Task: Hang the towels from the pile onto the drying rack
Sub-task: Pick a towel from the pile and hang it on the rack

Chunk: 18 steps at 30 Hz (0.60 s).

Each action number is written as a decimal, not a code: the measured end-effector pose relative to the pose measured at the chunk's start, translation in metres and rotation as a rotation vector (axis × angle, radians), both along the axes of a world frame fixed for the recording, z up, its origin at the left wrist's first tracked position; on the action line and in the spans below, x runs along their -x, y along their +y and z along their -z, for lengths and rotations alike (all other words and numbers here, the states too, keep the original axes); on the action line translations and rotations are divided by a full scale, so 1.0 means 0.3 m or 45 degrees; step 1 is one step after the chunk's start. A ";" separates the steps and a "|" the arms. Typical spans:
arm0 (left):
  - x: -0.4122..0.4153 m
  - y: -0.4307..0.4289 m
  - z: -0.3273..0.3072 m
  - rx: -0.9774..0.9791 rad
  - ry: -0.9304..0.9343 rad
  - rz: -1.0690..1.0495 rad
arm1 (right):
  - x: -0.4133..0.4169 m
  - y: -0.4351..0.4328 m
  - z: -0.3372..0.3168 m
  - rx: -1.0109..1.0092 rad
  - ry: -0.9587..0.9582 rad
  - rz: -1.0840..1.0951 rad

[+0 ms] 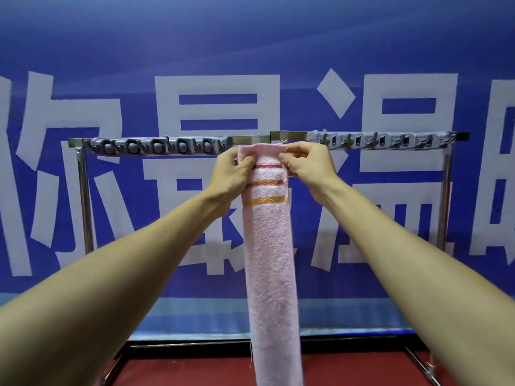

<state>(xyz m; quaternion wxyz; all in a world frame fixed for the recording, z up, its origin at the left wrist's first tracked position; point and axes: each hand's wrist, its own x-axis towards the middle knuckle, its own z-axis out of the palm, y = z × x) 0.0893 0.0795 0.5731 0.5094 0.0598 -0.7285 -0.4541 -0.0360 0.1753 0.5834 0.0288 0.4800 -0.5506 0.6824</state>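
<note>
A pink towel [269,246] with a red, an orange and a yellow stripe hangs down in a long narrow fold. Its top edge is level with the steel top bar of the drying rack [248,139], at a bare stretch near the bar's middle. My left hand [234,171] pinches the towel's upper left corner. My right hand [306,162] pinches the upper right corner. Both arms reach forward at chest height. I cannot tell whether the towel's top lies over the bar or just in front of it. No pile of towels is in view.
Grey plastic strips with holes and hooks [158,146] [384,140] cover the bar to the left and right of the towel. The rack's steel posts [83,201] [443,201] stand at either side. A blue banner with large white characters [217,87] hangs behind. The floor is red [195,369].
</note>
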 end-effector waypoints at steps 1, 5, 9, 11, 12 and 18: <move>0.012 0.001 0.000 -0.027 -0.003 -0.012 | 0.004 -0.004 0.013 -0.002 -0.018 0.003; 0.043 -0.015 0.012 -0.147 -0.055 -0.083 | 0.001 -0.020 0.081 -0.196 -0.200 -0.038; 0.043 -0.043 0.031 -0.332 -0.061 -0.061 | -0.021 -0.025 0.182 -0.504 -0.358 -0.257; 0.033 -0.063 0.031 -0.418 -0.038 -0.071 | -0.021 -0.034 0.231 -0.547 -0.305 -0.332; 0.027 -0.071 0.027 -0.469 -0.018 -0.067 | -0.015 -0.040 0.254 -0.562 -0.275 -0.357; -0.025 -0.170 0.017 -0.853 0.124 -0.092 | 0.013 -0.074 0.368 -0.840 -0.103 -0.613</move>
